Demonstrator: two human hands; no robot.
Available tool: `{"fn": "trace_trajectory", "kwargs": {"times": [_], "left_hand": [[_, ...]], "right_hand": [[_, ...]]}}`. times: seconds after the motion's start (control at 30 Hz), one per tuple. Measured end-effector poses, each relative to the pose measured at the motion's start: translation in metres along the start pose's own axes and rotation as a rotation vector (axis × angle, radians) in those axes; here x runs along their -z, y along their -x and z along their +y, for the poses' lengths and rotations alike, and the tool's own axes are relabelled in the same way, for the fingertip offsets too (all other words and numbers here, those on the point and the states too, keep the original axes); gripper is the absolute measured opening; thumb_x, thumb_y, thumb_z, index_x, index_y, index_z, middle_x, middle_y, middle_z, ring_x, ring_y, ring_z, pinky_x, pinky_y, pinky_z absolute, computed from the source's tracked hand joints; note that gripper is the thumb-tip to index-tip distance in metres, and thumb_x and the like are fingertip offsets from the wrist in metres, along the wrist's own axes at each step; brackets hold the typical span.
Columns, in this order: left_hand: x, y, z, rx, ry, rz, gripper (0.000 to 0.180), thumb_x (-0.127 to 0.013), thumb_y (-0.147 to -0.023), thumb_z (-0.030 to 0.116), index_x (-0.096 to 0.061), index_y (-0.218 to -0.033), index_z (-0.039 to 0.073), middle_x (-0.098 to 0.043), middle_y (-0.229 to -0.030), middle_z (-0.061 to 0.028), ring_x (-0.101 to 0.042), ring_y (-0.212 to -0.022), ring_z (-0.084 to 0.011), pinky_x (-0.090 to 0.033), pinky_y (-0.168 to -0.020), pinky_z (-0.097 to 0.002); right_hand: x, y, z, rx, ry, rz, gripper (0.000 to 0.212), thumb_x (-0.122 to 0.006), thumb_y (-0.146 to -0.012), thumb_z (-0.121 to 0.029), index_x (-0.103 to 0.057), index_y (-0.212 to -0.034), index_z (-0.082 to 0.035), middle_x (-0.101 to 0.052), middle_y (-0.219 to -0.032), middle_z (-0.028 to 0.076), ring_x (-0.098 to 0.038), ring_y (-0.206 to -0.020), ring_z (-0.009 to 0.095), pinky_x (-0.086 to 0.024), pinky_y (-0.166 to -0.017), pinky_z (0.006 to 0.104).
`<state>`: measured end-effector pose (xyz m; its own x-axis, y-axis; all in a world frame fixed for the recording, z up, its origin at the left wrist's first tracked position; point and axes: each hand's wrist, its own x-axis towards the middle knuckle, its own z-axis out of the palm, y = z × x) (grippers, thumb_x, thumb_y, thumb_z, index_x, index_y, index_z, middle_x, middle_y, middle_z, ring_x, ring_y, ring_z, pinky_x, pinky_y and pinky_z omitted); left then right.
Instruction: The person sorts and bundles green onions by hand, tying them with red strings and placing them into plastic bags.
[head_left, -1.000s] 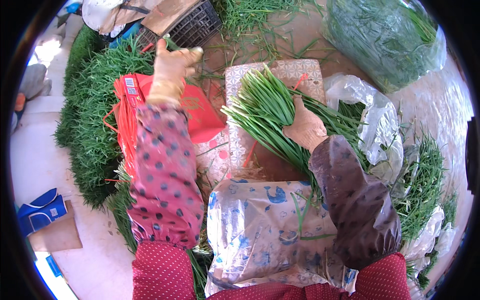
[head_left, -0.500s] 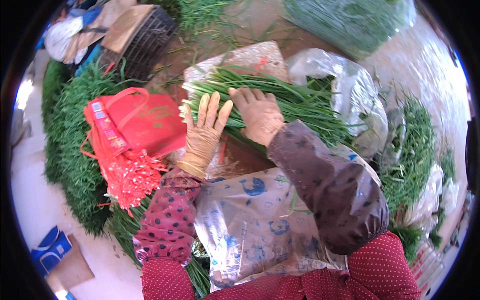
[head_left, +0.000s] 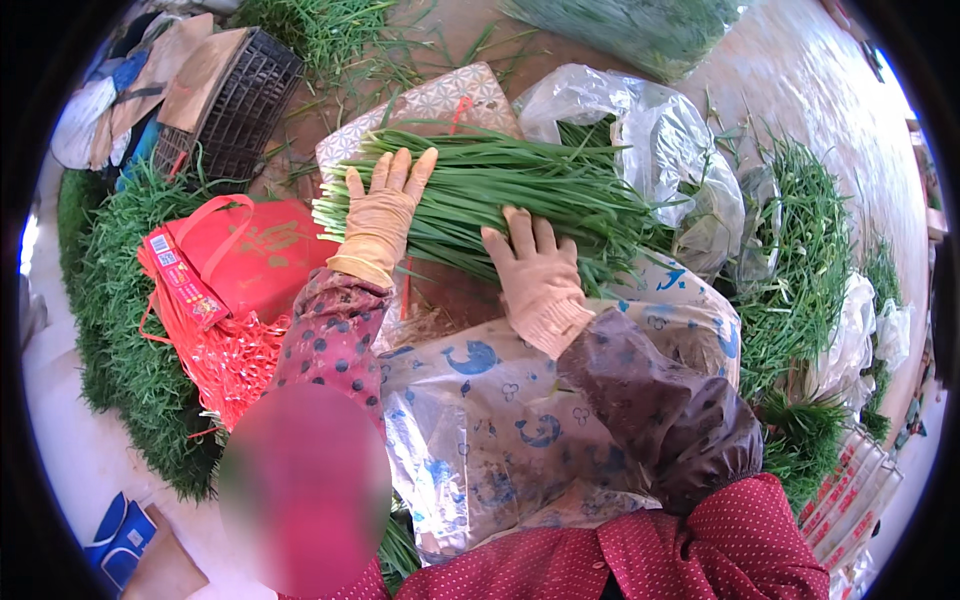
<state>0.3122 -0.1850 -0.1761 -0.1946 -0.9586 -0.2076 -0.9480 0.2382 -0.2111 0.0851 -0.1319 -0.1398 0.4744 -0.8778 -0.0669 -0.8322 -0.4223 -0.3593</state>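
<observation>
A thick bundle of garlic chives (head_left: 540, 175) lies crosswise before me, pale stem ends to the left and green leaves to the right. Under it is a patterned board (head_left: 478, 92), with a bit of red tie (head_left: 461, 110) showing beyond the leaves. My left hand (head_left: 382, 215), in a yellow rubber glove, rests flat on the bundle near the stem ends, fingers stretched out. At the bundle's near edge, my right hand (head_left: 540, 272) in a beige glove touches the leaves with spread fingers. Neither hand grips anything.
Left of the bundle sit a red bag (head_left: 270, 250) and a heap of red ties (head_left: 235, 355). More chives (head_left: 140, 300) are piled beyond them. Clear plastic (head_left: 670, 140) and loose greens (head_left: 800, 260) lie right. A black crate (head_left: 245, 105) stands far left. Printed plastic sheeting (head_left: 520, 430) covers my lap.
My right hand has moved off the top of the bundle to its near edge, its fingers spreading. My left hand stays on the stem end. The whole view has shifted somewhat.
</observation>
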Motion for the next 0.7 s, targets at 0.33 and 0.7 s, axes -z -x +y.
{"fn": "trace_trajectory", "kwargs": {"times": [0.33,0.7], "left_hand": [[-0.013,0.002,0.003,0.012,-0.053,0.034,0.1,-0.064,-0.074,0.002,-0.01,-0.154,0.028,-0.025,-0.155,-0.0083,-0.028,-0.142,-0.0288,-0.025,-0.108,-0.0626],[-0.031,0.008,0.012,0.046,-0.037,0.153,0.073,-0.049,-0.088,0.012,-0.019,-0.153,0.027,-0.027,-0.155,-0.008,-0.025,-0.144,-0.0282,-0.02,-0.108,-0.0672]], "right_hand": [[0.091,-0.109,0.014,-0.001,-0.294,-0.011,0.02,-0.051,-0.09,-0.025,-0.063,-0.099,-0.011,-0.065,-0.09,0.019,-0.062,-0.09,0.04,-0.049,-0.075,0.048],[0.003,-0.235,0.03,-0.237,0.098,-0.391,0.046,-0.06,-0.084,-0.038,-0.068,-0.11,-0.002,-0.066,-0.11,0.022,-0.063,-0.104,0.037,-0.05,-0.089,0.0431]]}}
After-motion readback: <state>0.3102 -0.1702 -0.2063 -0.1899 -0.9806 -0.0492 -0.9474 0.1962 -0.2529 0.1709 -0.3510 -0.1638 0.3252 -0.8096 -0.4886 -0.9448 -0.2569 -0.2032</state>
